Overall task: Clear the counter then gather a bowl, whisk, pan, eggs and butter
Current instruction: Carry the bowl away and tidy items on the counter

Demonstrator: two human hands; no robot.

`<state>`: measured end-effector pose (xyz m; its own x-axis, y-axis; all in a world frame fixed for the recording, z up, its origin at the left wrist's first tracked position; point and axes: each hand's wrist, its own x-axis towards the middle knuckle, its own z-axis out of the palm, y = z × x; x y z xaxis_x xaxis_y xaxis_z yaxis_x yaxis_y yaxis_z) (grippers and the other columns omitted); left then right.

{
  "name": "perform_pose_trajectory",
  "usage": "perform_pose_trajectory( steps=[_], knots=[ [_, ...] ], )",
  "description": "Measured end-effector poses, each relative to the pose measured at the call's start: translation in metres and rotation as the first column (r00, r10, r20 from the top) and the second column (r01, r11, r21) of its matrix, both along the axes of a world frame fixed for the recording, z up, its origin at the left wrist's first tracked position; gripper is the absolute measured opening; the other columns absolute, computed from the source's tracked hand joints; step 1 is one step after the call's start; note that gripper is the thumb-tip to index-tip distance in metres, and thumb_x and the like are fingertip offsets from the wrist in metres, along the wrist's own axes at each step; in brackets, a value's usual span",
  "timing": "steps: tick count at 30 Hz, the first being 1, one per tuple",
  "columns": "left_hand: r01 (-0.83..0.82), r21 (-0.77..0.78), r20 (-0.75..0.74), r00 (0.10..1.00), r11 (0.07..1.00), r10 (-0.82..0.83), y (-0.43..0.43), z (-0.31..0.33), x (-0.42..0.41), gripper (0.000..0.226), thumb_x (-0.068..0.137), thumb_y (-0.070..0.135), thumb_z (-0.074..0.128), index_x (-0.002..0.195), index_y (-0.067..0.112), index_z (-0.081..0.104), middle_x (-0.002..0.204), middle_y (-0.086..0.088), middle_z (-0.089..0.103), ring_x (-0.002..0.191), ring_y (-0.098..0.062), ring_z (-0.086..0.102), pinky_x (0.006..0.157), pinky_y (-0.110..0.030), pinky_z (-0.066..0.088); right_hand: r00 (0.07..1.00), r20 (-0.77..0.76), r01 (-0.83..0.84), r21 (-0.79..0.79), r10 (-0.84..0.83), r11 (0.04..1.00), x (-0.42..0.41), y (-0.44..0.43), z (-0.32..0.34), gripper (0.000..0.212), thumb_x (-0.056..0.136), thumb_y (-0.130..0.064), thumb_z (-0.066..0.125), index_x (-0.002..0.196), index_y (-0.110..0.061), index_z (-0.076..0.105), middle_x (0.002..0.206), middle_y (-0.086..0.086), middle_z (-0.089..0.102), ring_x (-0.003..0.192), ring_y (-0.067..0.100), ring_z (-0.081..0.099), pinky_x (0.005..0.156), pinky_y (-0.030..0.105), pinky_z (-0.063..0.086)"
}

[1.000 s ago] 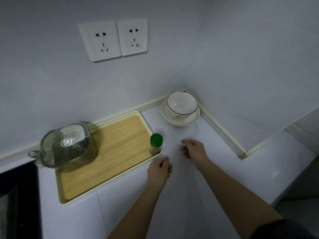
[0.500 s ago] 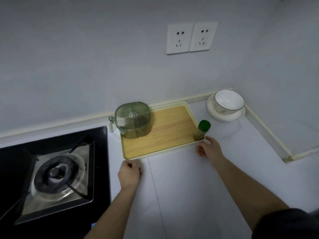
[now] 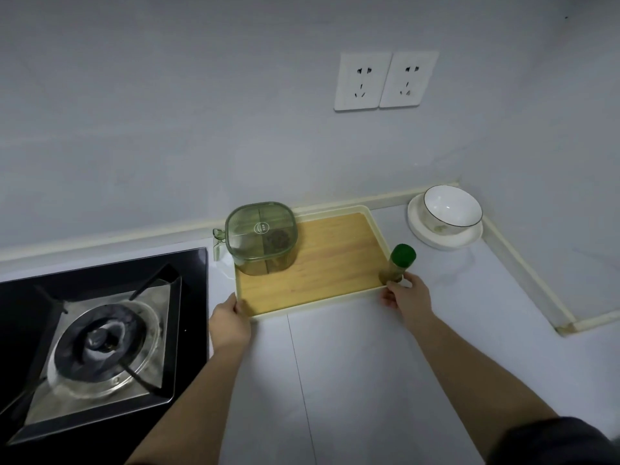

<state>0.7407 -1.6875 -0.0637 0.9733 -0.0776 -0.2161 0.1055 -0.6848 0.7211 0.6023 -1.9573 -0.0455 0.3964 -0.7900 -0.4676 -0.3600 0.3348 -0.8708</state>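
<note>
Two hands, left hand and right hand, are clamping fingers on the 7 and 5 o'clock corners of the stiff tray on the table, because its tall bottle is looking tippy.

Rectangular tray, pale cream rim, wooden floor; flat on the white counter, far edge close along the wall. Gripped at both near corners: left hand at near-left, thumb over the rim; right hand at near-right. On tray, far-left corner: squarish translucent green container, lid on, divided inside, dark contents in one section, small handle sticking out left past the rim. On tray, near-right corner: small spice bottle, green cap, standing on its base, just beside the right-hand fingers. Right of tray, in the counter's corner: white bowl, thin dark rim line, upright, sitting on a white plate.
</note>
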Motion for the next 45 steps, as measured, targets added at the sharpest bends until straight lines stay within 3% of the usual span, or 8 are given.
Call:
perform_pose_trajectory(
  steps=[11,16,28,32,35,37,39,45],
  knots=[
    [0.070,-0.019,0.001,0.998,0.997,-0.070,-0.054,-0.004,-0.018,0.024,0.093,0.005,0.037,0.076,-0.007,0.050,0.075,-0.023,0.054,0.068,-0.031,0.045,0.057,-0.030,0.033,0.996,-0.010,0.091,-0.004,-0.091,0.996,-0.018,-0.049,0.003,0.050,0.090,0.001,0.053,0.138,-0.009,0.043,0.076,0.014,0.062,0.059,0.022,0.058,0.063,0.028,0.055],
    [0.067,-0.003,0.009,0.998,0.998,-0.067,-0.070,-0.001,-0.025,0.022,0.088,-0.003,0.035,0.069,0.002,0.044,0.075,-0.021,0.051,0.068,-0.030,0.045,0.060,-0.030,0.034,0.996,-0.029,0.089,-0.006,-0.089,0.996,-0.022,-0.064,0.001,0.052,0.089,0.001,0.054,0.139,-0.009,0.042,0.073,0.013,0.062,0.060,0.023,0.058,0.080,0.039,0.056],
    [0.043,0.004,0.001,0.999,0.999,-0.043,-0.077,0.000,-0.027,0.021,0.091,0.001,0.036,0.073,0.001,0.046,0.076,-0.020,0.050,0.068,-0.028,0.043,0.058,-0.028,0.031,0.996,-0.021,0.083,0.004,-0.083,0.997,-0.025,-0.070,-0.001,0.047,0.091,-0.001,0.052,0.136,-0.012,0.046,0.080,0.013,0.063,0.066,0.021,0.060,0.072,0.032,0.056],
    [0.003,-0.079,-0.064,0.998,0.997,-0.008,-0.075,0.002,-0.029,0.022,0.097,0.012,0.040,0.089,0.002,0.058,0.079,-0.019,0.059,0.077,-0.033,0.053,0.066,-0.033,0.042,0.996,0.014,0.091,0.015,-0.091,0.996,-0.027,-0.062,-0.001,0.046,0.093,-0.002,0.049,0.138,-0.009,0.041,0.082,0.013,0.061,0.065,0.021,0.059,0.073,0.035,0.056],
    [-0.087,-0.152,-0.178,0.982,0.985,0.059,-0.072,0.009,-0.037,0.040,0.097,0.030,0.050,0.127,0.004,0.050,0.099,-0.012,0.061,0.096,-0.032,0.060,0.088,-0.037,0.045,0.995,0.031,0.090,0.037,-0.091,0.995,-0.030,-0.045,0.004,0.038,0.090,-0.003,0.049,0.128,-0.001,0.045,0.076,0.011,0.059,0.061,0.021,0.059,0.065,0.028,0.057],
    [-0.131,-0.212,-0.237,0.968,0.968,0.079,-0.064,0.019,-0.045,0.053,0.095,0.033,0.053,0.138,0.006,0.039,0.104,-0.011,0.061,0.085,-0.026,0.063,0.078,-0.030,0.050,0.988,0.087,0.119,0.126,-0.130,0.985,-0.030,-0.029,0.009,0.043,0.089,-0.002,0.053,0.131,-0.005,0.043,0.075,0.012,0.059,0.060,0.020,0.059,0.059,0.025,0.056],
    [-0.126,-0.256,-0.234,0.970,0.958,0.065,-0.051,0.032,-0.054,0.052,0.095,0.029,0.053,0.139,0.007,0.037,0.098,-0.008,0.059,0.073,-0.023,0.063,0.062,-0.023,0.047,0.969,0.157,0.146,0.245,-0.188,0.958,-0.029,-0.008,0.014,0.056,0.089,-0.002,0.059,0.138,-0.013,0.035,0.079,0.013,0.060,0.062,0.021,0.059,0.067,0.030,0.057],
    [-0.094,-0.418,-0.140,0.989,0.903,0.038,0.018,0.073,-0.079,0.028,0.094,0.018,0.055,0.121,0.010,0.053,0.092,-0.002,0.056,0.062,-0.016,0.062,0.068,-0.036,0.056,0.969,0.243,-0.117,0.299,0.043,0.947,-0.022,0.094,0.053,0.035,0.093,-0.007,0.057,0.126,-0.008,0.047,0.083,0.014,0.060,0.069,0.021,0.062,0.066,0.032,0.055]
  ],
)
